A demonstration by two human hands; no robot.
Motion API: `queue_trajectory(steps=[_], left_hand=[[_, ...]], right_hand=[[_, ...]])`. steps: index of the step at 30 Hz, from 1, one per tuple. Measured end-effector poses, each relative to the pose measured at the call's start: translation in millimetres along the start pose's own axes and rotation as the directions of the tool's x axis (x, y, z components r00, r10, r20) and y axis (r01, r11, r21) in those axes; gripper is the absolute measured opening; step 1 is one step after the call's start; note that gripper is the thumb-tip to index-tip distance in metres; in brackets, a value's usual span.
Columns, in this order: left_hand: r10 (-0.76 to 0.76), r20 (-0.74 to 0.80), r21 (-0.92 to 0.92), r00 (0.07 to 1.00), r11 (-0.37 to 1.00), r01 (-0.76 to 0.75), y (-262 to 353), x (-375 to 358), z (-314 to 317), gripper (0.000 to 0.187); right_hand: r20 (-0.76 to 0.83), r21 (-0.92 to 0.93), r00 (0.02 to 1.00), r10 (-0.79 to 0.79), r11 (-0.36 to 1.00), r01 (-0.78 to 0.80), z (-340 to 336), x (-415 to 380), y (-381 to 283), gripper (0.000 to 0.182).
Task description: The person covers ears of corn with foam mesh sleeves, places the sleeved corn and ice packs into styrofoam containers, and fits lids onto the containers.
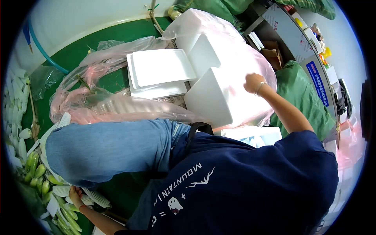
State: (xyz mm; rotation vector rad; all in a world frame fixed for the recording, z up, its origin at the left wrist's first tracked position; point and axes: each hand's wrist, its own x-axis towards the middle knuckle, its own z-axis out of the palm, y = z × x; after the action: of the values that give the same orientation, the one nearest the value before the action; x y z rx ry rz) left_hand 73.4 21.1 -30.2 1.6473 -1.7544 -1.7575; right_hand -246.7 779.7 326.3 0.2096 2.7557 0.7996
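My right hand (pixel 254 83), with a band at its wrist, is closed in a fist against a white foam box (pixel 211 96) wrapped in a thin pinkish plastic bag (pixel 270 78). Glare on the white surface hides what its fingers grip, if anything. Low on the left, my left hand (pixel 76 196) has curled fingers beside my jeans knee. It is among long green vegetables (pixel 64 217) and white foam net sleeves (pixel 62 190). What lies between those fingers is too small to make out.
White foam lids (pixel 162 68) are stacked beside the box. Another open foam box (pixel 270 135) stands by my hip. Green sacks (pixel 303 100) and a metal cabinet (pixel 290 29) are at the right. A blue hose (pixel 43 53) runs along the wall over the green floor (pixel 117 35).
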Motion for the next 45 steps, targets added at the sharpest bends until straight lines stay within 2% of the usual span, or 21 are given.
queue_trajectory(steps=[2, 4, 6, 8, 10, 11, 12, 14, 20, 21, 22, 24, 26, 28, 30, 34, 39, 40, 42, 44, 45], left_hand=[[0.007, 0.030, -0.017, 1.000, 1.000, -0.006, 0, -4, -6, 0.025], [0.027, 0.075, -0.044, 0.997, 0.999, -0.023, 8, -19, -8, 0.021], [0.009, 0.041, -0.057, 0.999, 0.998, -0.006, 7, -20, -8, 0.021], [-0.051, 0.003, -0.019, 0.999, 0.999, 0.051, 0, -24, -14, 0.023], [-0.075, 0.026, -0.012, 0.997, 0.997, 0.075, -21, -6, -23, 0.025], [-0.098, 0.040, -0.020, 0.994, 0.995, 0.099, -26, 1, -25, 0.026], [-0.093, 0.037, -0.012, 0.995, 0.996, 0.093, -20, -6, -23, 0.026], [-0.130, -0.016, 0.018, 0.991, 0.991, 0.130, -8, -24, -10, 0.025], [-0.064, 0.011, 0.035, 0.998, 0.997, 0.063, 8, -34, -4, 0.023], [-0.029, 0.056, 0.013, 0.998, 1.000, 0.028, 11, -36, -6, 0.025], [-0.024, 0.050, 0.009, 0.998, 1.000, 0.024, 15, -37, -5, 0.025], [0.003, 0.012, -0.003, 1.000, 1.000, -0.003, 22, -41, -5, 0.026], [0.031, -0.015, -0.016, 0.999, 0.999, -0.031, 25, -48, -4, 0.024], [0.026, -0.052, 0.003, 0.998, 1.000, -0.026, 19, -49, -6, 0.022], [0.034, -0.005, 0.011, 0.999, 0.999, -0.034, 9, -48, -18, 0.020], [-0.018, -0.022, 0.000, 1.000, 1.000, 0.018, -13, -36, -24, 0.021], [0.067, 0.001, 0.231, 0.998, 0.971, -0.066, 16, -30, -15, 0.024], [0.061, -0.009, 0.235, 0.998, 0.970, -0.057, 15, -16, -21, 0.024], [0.537, 0.053, 0.652, 0.842, 0.621, -0.436, 12, 21, -33, 0.031], [0.417, -0.084, 0.195, 0.905, 0.898, -0.395, 63, -7, -8, 0.031], [0.404, -0.086, 0.009, 0.911, 0.914, -0.405, 94, -24, 11, 0.033]], right_hand=[[-0.082, 0.227, 0.997, 0.002, 0.974, 0.017, -7, 14, -31, 0.055], [-0.177, 0.159, 0.981, 0.085, 0.986, -0.056, 60, 38, -29, 0.061], [-0.307, 0.394, 0.913, 0.268, 0.909, -0.134, 96, 26, -23, 0.054], [-0.102, 0.457, 0.950, 0.296, 0.862, -0.220, 115, 9, 2, 0.045], [-0.423, 0.033, 0.890, 0.169, 0.985, -0.171, 190, 11, 81, 0.030], [-0.354, 0.126, 0.906, 0.233, 0.972, -0.201, 220, 8, 152, 0.028], [-0.074, 0.139, 0.829, 0.554, 0.829, -0.542, 226, 2, 206, 0.028], [0.014, 0.151, 0.640, 0.768, 0.631, -0.761, 193, -32, 221, 0.038], [0.370, 0.013, 0.908, 0.196, 0.976, -0.216, 119, 31, 151, 0.057], [0.086, -0.076, 0.986, 0.140, 0.988, -0.133, 61, 15, 107, 0.052], [-0.293, 0.073, 0.922, 0.254, 0.967, -0.243, 32, 17, 79, 0.050], [-0.489, 0.289, 0.867, 0.094, 0.955, 0.059, -27, 24, 26, 0.055], [-0.102, 0.327, 0.991, -0.086, 0.938, 0.116, -48, 26, -32, 0.066], [0.075, 0.281, 0.939, -0.337, 0.910, 0.304, 6, 34, -70, 0.093], [-0.067, 0.151, 0.952, -0.299, 0.940, 0.306, 27, -10, -110, 0.102], [-0.096, 0.464, 0.985, -0.144, 0.869, 0.173, 39, -14, -123, 0.099], [-0.520, 0.628, 0.850, -0.085, 0.636, 0.448, -122, -8, -67, 0.069], [-0.558, 0.702, 0.825, -0.092, 0.479, 0.528, -151, -14, -72, 0.068], [-0.772, 0.430, 0.633, -0.056, 0.687, 0.586, -179, 3, -86, 0.067], [-0.831, 0.290, 0.555, -0.019, 0.838, 0.463, -183, 23, -135, 0.072], [-0.784, 0.330, 0.620, -0.021, 0.833, 0.445, -177, 37, -167, 0.074]])
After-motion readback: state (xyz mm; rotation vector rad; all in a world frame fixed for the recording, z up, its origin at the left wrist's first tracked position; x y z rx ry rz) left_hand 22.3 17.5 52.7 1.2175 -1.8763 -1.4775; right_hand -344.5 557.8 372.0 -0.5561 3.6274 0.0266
